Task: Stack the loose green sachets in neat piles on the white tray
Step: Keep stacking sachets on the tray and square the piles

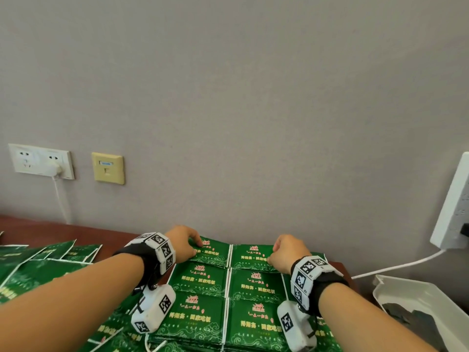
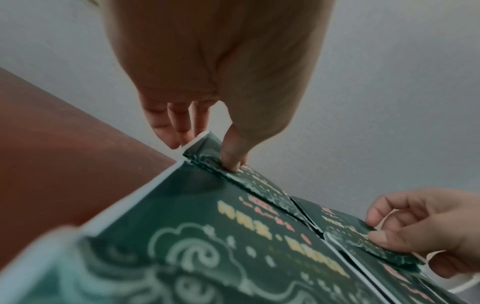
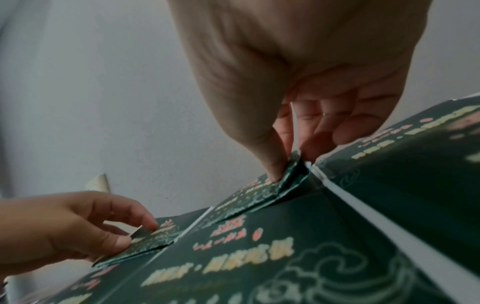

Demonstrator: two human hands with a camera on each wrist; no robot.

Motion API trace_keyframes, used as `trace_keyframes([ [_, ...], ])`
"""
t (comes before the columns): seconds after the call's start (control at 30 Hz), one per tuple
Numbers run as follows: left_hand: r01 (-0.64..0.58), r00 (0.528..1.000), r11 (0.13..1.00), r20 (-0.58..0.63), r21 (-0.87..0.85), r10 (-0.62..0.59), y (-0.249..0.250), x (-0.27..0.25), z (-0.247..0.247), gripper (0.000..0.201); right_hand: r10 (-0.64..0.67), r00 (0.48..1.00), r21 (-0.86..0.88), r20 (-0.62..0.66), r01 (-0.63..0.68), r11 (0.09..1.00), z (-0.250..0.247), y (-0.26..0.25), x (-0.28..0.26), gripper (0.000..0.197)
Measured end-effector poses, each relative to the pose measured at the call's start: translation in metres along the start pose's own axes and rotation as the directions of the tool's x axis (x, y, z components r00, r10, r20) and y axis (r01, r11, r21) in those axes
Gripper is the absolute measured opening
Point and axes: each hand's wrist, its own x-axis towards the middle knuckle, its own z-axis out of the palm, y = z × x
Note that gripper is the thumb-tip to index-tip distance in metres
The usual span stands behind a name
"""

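Sachets in green, printed with gold and red lettering, lie in tidy piles (image 1: 229, 293) two across and three deep, close to a grey wall (image 1: 253, 97); the white tray beneath them shows only as thin white edges between and beside the piles, most plainly in the left wrist view (image 2: 135, 197). The left hand (image 1: 181, 243) pinches the far-left pile's top sachet (image 1: 212, 251) at its outer far corner, thumb on top and fingers (image 2: 166, 131) curled under the lifted edge; the right hand (image 1: 285, 252) grips the far-right pile's top sachet (image 1: 250, 257) the same way at its right edge, thumb pressing the face and fingers (image 3: 337, 127) tucked behind. Both forearms cross the nearer piles and hide part of them, as do the wrist cameras strapped below each wrist. Loose sachets (image 1: 38, 265) sprawl in a heap on the brown surface (image 1: 63, 232) to the left, overlapping at odd angles; more spill under the left arm along the bottom edge. On the wall sit a white double socket (image 1: 40, 161) with a plug and cable, and a yellowish data port (image 1: 107, 168). To the right a white power strip (image 1: 454, 212) leans against the wall with its cable trailing; below it is a second white tray (image 1: 406, 290) holding something dark, possibly more packets, too dim to tell.
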Motion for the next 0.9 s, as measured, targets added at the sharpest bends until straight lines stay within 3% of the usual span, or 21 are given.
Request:
trace_keyframes([
  [0.07,-0.002,1.000,1.000,0.010,0.007,0.002,0.001,-0.002,0.001,0.022,-0.003,1.000,-0.031,0.017,0.004,1.000,0.002,0.001,0.000,0.019],
  [0.2,-0.012,1.000,1.000,-0.004,0.023,0.012,0.004,-0.007,0.002,0.016,-0.046,0.999,-0.071,0.007,0.047,0.996,0.004,0.001,-0.003,0.013],
  [0.3,-0.019,1.000,0.997,-0.003,0.079,0.019,0.008,-0.010,0.004,0.031,-0.190,0.981,-0.069,-0.041,0.187,0.980,0.011,0.002,-0.004,0.027],
  [0.4,-0.022,1.000,0.990,0.019,0.138,0.019,0.015,-0.013,0.005,0.047,-0.368,0.928,-0.104,0.062,0.373,0.922,0.015,-0.004,-0.009,0.036],
  [0.5,-0.021,0.997,0.977,0.077,0.214,0.004,0.021,-0.015,0.008,0.062,-0.390,0.900,-0.168,0.195,0.422,0.891,0.020,-0.008,-0.013,0.037],
  [0.63,0.002,0.996,0.972,0.082,0.237,-0.022,0.024,-0.020,0.010,0.066,-0.381,0.906,-0.202,0.184,0.414,0.887,0.021,-0.009,-0.018,0.035],
  [0.77,-0.004,1.000,0.970,-0.005,0.244,0.006,0.023,-0.037,0.003,0.069,-0.459,0.887,-0.151,0.050,0.461,0.875,0.013,-0.011,-0.038,0.029],
  [0.9,-0.128,0.956,0.938,-0.209,0.323,0.203,0.030,-0.077,-0.010,0.046,-0.526,0.850,-0.024,-0.028,0.525,0.851,0.003,-0.017,-0.078,0.018],
])
